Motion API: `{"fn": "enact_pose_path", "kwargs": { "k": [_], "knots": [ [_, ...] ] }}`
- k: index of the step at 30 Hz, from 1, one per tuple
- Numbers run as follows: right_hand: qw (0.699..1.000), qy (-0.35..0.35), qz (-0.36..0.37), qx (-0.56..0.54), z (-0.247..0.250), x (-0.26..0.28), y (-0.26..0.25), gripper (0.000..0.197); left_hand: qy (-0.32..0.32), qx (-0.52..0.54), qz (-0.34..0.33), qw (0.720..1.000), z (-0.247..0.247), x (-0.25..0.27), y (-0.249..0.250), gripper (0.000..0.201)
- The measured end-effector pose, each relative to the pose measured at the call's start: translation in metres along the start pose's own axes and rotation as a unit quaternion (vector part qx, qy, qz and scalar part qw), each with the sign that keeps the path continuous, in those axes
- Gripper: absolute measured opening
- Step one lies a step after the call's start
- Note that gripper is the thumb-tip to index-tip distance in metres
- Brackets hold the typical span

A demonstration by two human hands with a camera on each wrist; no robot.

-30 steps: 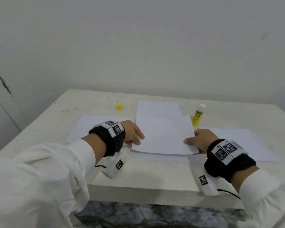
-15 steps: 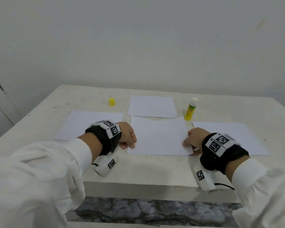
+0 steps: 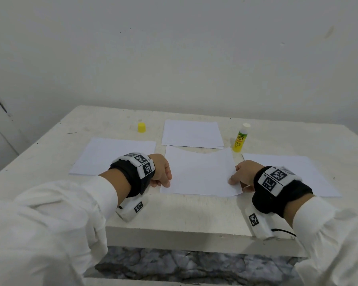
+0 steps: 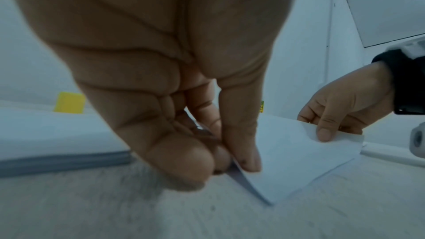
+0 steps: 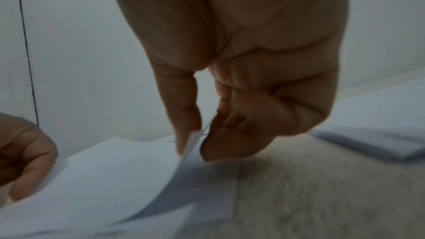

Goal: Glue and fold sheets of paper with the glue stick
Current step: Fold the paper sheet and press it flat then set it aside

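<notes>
Head view: both forearms, in white sleeves and black wrist straps, reach forward over the near edge of the pale, scuffed stone table point(image 3: 194, 213). The left hand point(image 3: 160, 171) and right hand point(image 3: 243, 174) each pinch a side edge of the white folded paper sheet point(image 3: 199, 174) lying in the middle near the front. A white flat sheet point(image 3: 112, 155) lies to the left, another point(image 3: 293, 174) to the right, and a third point(image 3: 191, 134) just behind the held one. The green-and-yellow glue stick with its white tip point(image 3: 240, 138) stands upright between the rear and right sheets; its small yellow cap point(image 3: 141, 127) stands apart near the rear left. Bare tabletop shows along the front edge and at the rear.

Left wrist view: the thumb lies on top of the sheet's point(image 4: 299, 152) left edge, curled fingers beneath, the corner raised slightly off the table.

Right wrist view: thumb and forefinger clamp the sheet's point(image 5: 115, 170) right edge, which curves upward.
</notes>
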State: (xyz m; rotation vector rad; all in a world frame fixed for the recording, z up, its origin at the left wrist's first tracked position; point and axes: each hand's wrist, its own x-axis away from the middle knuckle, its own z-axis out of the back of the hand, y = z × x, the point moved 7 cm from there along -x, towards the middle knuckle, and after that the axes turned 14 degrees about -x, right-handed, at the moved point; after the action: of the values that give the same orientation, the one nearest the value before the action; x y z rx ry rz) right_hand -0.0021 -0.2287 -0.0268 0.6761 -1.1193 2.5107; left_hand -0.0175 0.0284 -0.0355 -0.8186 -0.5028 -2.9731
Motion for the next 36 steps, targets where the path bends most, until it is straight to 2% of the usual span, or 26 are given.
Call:
{"fn": "enact_pose_path", "kwargs": {
  "k": [2, 6, 8, 10, 16, 25, 30, 36],
  "knots": [
    [0.998, -0.007, 0.013, 0.064, 0.004, 0.005, -0.005, 0.034, 0.002, -0.002, 0.001, 1.0, 0.0, -0.001, 0.0, 0.018],
    [0.992, -0.023, 0.015, 0.123, 0.009, 0.01, -0.008, 0.04, 0.002, -0.005, 0.002, 1.0, 0.001, -0.001, 0.001, 0.018],
    [0.989, -0.031, 0.016, 0.146, 0.009, 0.008, -0.007, 0.035, 0.001, -0.009, 0.004, 1.0, 0.001, -0.001, 0.002, 0.018],
    [0.989, -0.03, 0.018, 0.144, 0.009, 0.002, -0.004, 0.023, 0.002, -0.008, 0.004, 1.0, 0.001, -0.001, 0.003, 0.018],
    [0.99, -0.036, 0.036, 0.134, 0.01, -0.004, 0.0, 0.021, -0.001, -0.003, 0.012, 1.0, 0.0, -0.001, 0.002, 0.017],
    [0.991, -0.031, 0.044, 0.121, 0.009, -0.007, 0.001, 0.024, -0.002, 0.002, 0.015, 1.0, 0.0, -0.002, 0.001, 0.017],
    [0.991, -0.017, 0.046, 0.123, 0.007, -0.011, 0.001, 0.037, -0.001, 0.002, 0.014, 1.0, 0.0, -0.004, 0.0, 0.017],
    [0.989, -0.005, 0.042, 0.142, 0.007, -0.016, 0.002, 0.041, -0.004, -0.005, 0.007, 1.0, 0.001, -0.005, -0.002, 0.016]
  ]
}}
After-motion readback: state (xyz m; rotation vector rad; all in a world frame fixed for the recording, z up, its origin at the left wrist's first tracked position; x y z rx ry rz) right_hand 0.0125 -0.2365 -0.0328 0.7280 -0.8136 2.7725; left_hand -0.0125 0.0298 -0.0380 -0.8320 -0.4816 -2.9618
